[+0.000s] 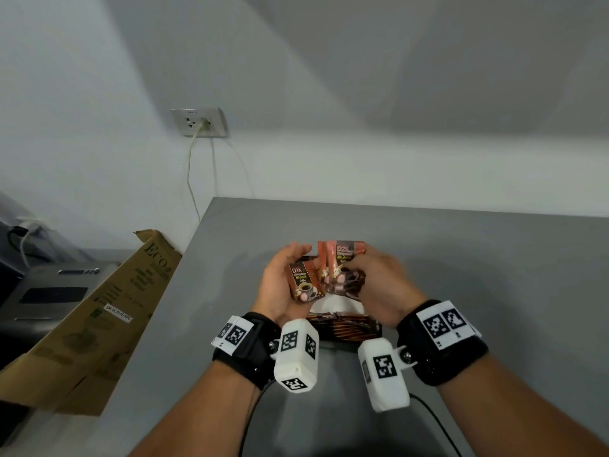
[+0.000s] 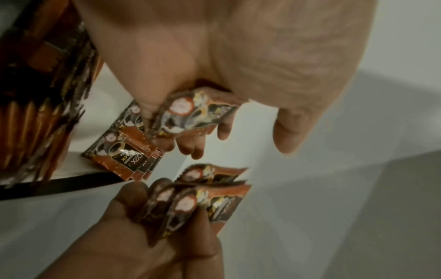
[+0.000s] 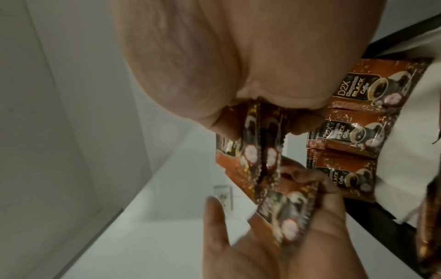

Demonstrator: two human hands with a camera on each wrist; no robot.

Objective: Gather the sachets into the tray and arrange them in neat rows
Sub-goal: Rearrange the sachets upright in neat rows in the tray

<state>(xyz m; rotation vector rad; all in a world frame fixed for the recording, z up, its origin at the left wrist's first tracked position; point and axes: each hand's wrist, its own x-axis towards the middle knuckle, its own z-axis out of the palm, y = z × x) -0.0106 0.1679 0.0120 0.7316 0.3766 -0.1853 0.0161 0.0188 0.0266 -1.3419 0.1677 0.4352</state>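
Note:
Brown and orange coffee sachets. My left hand is palm up over the tray and pinches one sachet. Just to its right, my right hand grips a small upright bunch of sachets. Both hands hover above the dark tray with a white lining. A row of sachets stands on edge along its near side. Further sachets lie flat and overlapping on the lining.
The grey table runs to a white wall. A tall cardboard box leans at the table's left edge, beside a grey machine. A wall socket with a hanging cable is behind.

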